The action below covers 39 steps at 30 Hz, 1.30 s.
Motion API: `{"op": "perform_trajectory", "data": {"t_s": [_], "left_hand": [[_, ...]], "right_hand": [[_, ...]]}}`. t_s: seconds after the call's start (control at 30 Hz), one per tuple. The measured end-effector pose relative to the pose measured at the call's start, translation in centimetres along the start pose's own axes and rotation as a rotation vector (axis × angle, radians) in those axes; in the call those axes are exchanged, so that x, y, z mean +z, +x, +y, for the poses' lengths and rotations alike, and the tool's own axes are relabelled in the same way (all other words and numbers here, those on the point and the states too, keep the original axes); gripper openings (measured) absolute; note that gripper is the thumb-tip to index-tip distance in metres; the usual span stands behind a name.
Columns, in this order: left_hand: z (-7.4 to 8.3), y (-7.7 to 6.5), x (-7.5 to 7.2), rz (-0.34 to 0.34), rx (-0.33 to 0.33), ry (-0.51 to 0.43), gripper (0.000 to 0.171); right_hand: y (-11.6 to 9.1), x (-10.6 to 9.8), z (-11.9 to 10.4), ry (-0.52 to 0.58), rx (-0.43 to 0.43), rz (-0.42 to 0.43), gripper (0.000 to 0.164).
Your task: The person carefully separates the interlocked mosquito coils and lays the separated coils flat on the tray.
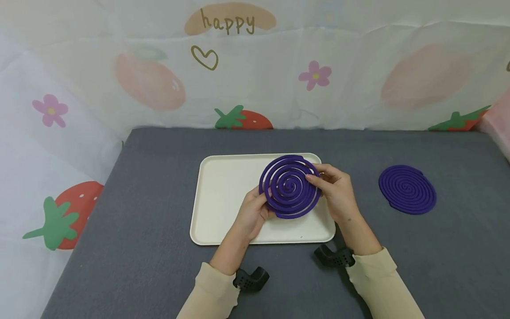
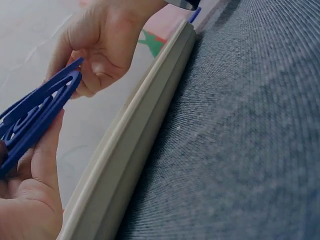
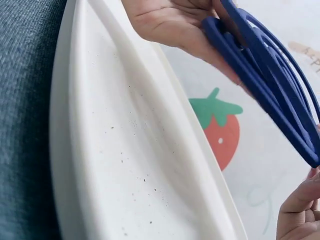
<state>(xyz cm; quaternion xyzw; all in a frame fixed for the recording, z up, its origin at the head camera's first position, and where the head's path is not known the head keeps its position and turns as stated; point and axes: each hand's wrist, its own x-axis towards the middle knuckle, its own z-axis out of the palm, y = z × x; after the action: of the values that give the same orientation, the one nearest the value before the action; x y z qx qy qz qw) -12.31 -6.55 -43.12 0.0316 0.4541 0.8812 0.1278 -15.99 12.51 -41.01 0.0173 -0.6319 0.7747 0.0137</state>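
Note:
Over the cream tray [image 1: 223, 199], both hands hold up a purple mosquito coil [image 1: 290, 187], tilted with its flat side towards the head camera. My left hand [image 1: 253, 212] grips its lower left edge, fingers partly hidden behind it. At the upper right edge, my right hand [image 1: 336, 188] pinches the rim between thumb and fingers. In the left wrist view the coil [image 2: 42, 110] appears edge-on, its turns slightly spread apart. A gap separates the coil from the tray in the right wrist view. Another purple mosquito coil [image 1: 407, 189] lies flat on the table to the right.
A grey cloth [image 1: 139, 212] covers the table. Small dark specks dot the tray floor [image 3: 120, 150]. Behind the table hangs a white curtain [image 1: 350, 97] printed with fruit and flowers. Black bands [image 1: 252, 280] sit on both wrists.

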Motion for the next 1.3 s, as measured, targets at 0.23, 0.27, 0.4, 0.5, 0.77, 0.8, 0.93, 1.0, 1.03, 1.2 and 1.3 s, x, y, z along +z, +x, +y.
{"op": "perform_trajectory", "data": {"t_s": [0.23,0.27,0.4,0.5,0.77,0.8,0.93,1.0,1.03,1.2,1.3], "left_hand": [[-0.2,0.1,0.0,0.027,-0.002,0.063,0.019],[-0.2,0.2,0.0,0.033,-0.003,0.065,0.019],[-0.1,0.3,-0.1,0.074,-0.004,0.073,0.018],[0.1,0.3,-0.2,0.098,-0.002,0.074,0.018],[0.3,0.4,-0.3,0.129,-0.001,0.066,0.017],[0.3,0.4,-0.3,0.140,0.000,0.070,0.017],[0.8,0.3,-0.4,0.188,0.014,0.071,0.020],[1.1,0.3,-0.6,0.205,0.024,0.062,0.022],[1.2,0.3,-0.8,0.211,0.030,0.057,0.022],[1.9,0.4,-1.6,0.238,0.065,0.060,0.027],[2.5,0.4,-2.4,0.279,0.065,0.070,0.031]], "right_hand": [[-0.1,0.0,-0.1,0.025,-0.002,-0.001,0.030],[-0.1,0.0,-0.2,0.026,-0.005,-0.005,0.029],[-0.1,0.0,-0.3,0.026,-0.006,-0.011,0.028],[-0.2,-0.1,-0.4,0.023,0.024,-0.022,0.025],[0.0,-0.3,-0.3,-0.023,0.106,-0.046,0.010],[0.0,-0.3,-0.3,-0.024,0.109,-0.041,0.009],[0.2,-0.5,-0.2,-0.005,0.117,-0.011,0.011],[0.3,-0.7,-0.1,0.011,0.122,0.012,0.011],[0.3,-0.8,-0.1,0.017,0.124,0.024,0.010],[0.5,-1.2,0.0,0.047,0.129,0.071,0.007],[0.6,-1.6,0.2,0.041,0.133,0.090,0.005]]}}
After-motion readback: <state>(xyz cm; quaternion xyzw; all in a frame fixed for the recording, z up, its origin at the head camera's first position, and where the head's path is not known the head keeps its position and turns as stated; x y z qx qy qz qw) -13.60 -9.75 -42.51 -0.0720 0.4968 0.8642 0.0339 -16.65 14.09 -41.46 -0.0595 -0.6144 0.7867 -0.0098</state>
